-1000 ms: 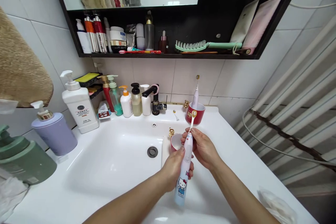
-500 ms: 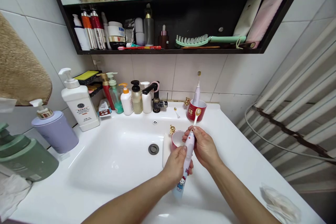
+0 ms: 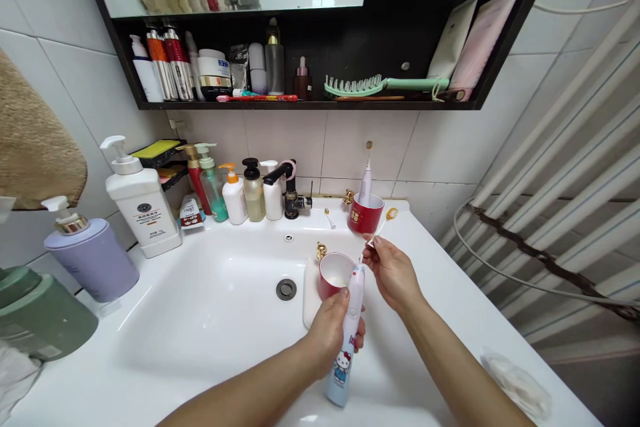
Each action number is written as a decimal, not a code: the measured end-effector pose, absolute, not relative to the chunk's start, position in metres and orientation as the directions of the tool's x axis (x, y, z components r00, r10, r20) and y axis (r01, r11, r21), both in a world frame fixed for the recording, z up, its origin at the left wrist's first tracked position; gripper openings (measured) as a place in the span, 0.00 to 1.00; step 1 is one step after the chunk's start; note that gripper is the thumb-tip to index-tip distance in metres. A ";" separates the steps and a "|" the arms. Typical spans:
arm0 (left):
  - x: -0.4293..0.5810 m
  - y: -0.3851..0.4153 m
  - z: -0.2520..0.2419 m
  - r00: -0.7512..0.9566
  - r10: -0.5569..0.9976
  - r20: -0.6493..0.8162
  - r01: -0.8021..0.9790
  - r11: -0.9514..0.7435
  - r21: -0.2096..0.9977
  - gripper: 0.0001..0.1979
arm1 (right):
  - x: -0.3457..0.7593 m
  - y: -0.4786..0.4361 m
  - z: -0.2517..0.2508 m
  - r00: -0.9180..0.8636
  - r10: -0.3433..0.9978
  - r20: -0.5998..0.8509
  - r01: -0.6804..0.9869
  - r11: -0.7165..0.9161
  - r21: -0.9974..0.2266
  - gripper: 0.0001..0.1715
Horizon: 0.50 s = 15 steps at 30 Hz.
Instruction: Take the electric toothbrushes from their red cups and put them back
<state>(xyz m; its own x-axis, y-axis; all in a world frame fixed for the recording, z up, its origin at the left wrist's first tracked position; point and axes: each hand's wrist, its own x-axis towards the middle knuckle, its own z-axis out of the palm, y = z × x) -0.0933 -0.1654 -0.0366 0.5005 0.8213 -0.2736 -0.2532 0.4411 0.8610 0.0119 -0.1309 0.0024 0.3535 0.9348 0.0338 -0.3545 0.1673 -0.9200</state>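
My left hand [image 3: 330, 327] is wrapped round an electric toothbrush handle [image 3: 354, 307], pink at the top and blue with a cartoon cat at the base. A thin metal shaft shows at the handle's top. In my right hand [image 3: 393, 271] a toothbrush head [image 3: 391, 214] is pinched, its bristle end pointing up and to the right, apart from the handle. Just behind my left hand stands a red cup [image 3: 327, 288] with a white inside. Another red cup [image 3: 367, 219] on the sink's back ledge holds a second electric toothbrush [image 3: 367, 181]. A small brush head [image 3: 330, 219] lies on that ledge.
A white sink [image 3: 215, 307] with a drain [image 3: 287, 289] lies below my hands. The black faucet [image 3: 291, 195] rises at the back beside several pump bottles. Above hangs a dark shelf [image 3: 310, 105] with toiletries and a green hairbrush [image 3: 370, 85]. Crumpled plastic [image 3: 517, 383] sits at right.
The brush head has come off the handle. My right hand has drawn it up and to the right, tilting it, while my left hand keeps the handle. The view has shifted slightly.
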 end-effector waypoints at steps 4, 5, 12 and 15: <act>-0.095 -0.164 -0.027 0.412 0.843 -0.347 -0.373 0.503 0.780 0.24 | 0.018 -0.107 0.002 0.379 0.922 0.074 0.046 0.061 -0.997 0.10; -0.095 -0.163 -0.024 0.401 0.844 -0.355 -0.403 0.511 0.760 0.23 | 0.017 -0.097 0.001 0.373 0.924 0.080 0.153 0.023 -0.988 0.09; -0.098 -0.155 -0.020 0.362 0.861 -0.358 -0.471 0.500 0.727 0.24 | -0.010 -0.008 -0.015 0.348 0.938 0.016 0.536 -0.185 -0.823 0.06; -0.099 -0.153 -0.020 0.350 0.868 -0.351 -0.478 0.488 0.730 0.26 | -0.017 0.012 -0.023 0.334 0.942 0.024 0.687 -0.226 -0.690 0.06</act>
<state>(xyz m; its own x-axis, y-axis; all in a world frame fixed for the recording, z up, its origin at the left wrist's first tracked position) -0.0989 -0.1535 -0.0202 0.3502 0.8683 -0.3513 -0.4782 0.4883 0.7300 -0.0168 0.0117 -0.0229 0.3342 0.9422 0.0241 0.6875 -0.2262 -0.6900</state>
